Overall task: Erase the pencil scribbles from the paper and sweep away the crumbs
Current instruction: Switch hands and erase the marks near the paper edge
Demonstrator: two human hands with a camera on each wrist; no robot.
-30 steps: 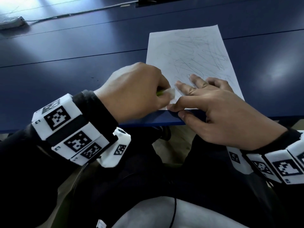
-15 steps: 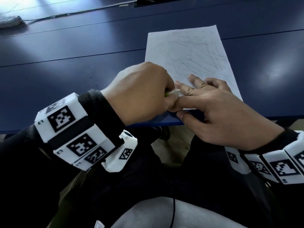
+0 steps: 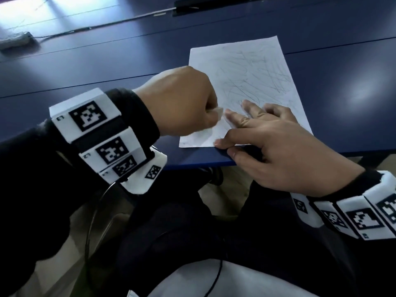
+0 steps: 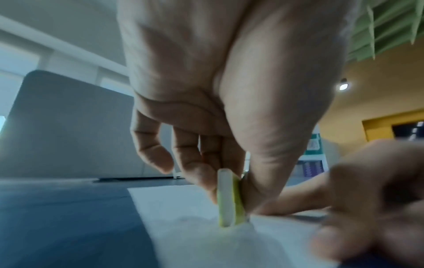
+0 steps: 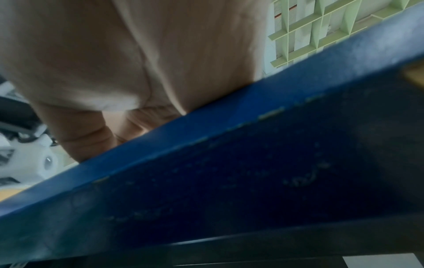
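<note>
While the left hand [image 3: 180, 101] sits curled over the paper's [image 3: 252, 67] lower-left area, its grip is pinched tight on a small eraser [image 4: 228, 197], thumb on one side and fingertips on the other. In the left wrist view the eraser is white with a yellow-green sleeve, standing on edge with its bottom end touching the sheet. From the head view only a pale corner of it pokes out at the 3 o'clock side of the fist.

The right hand [image 3: 276, 146] lies flat on the sheet's bottom edge, fingers straight and spread, pointing toward about 10 o'clock, so its grip is open and just pressing the paper down. Its index fingertip is just beside the eraser. The thumb reaches the table [image 3: 85, 67] edge at the sheet's near side.

The paper lies on the dark blue table, tilted a bit, with its near edge close to the table's front edge. Pencil scribbles [image 3: 257, 82] cover most of the upper and middle part, at 12 o'clock from both hands. The bottom-left corner looks mostly clean, though it's in shadow. Crumbs are too small to make out.

At roughly 10 o'clock far back there's a power strip [image 3: 15, 40] with a cable [image 3: 102, 24] running along the table. The right wrist view mostly shows the palm and the table's blue edge from below.
</note>
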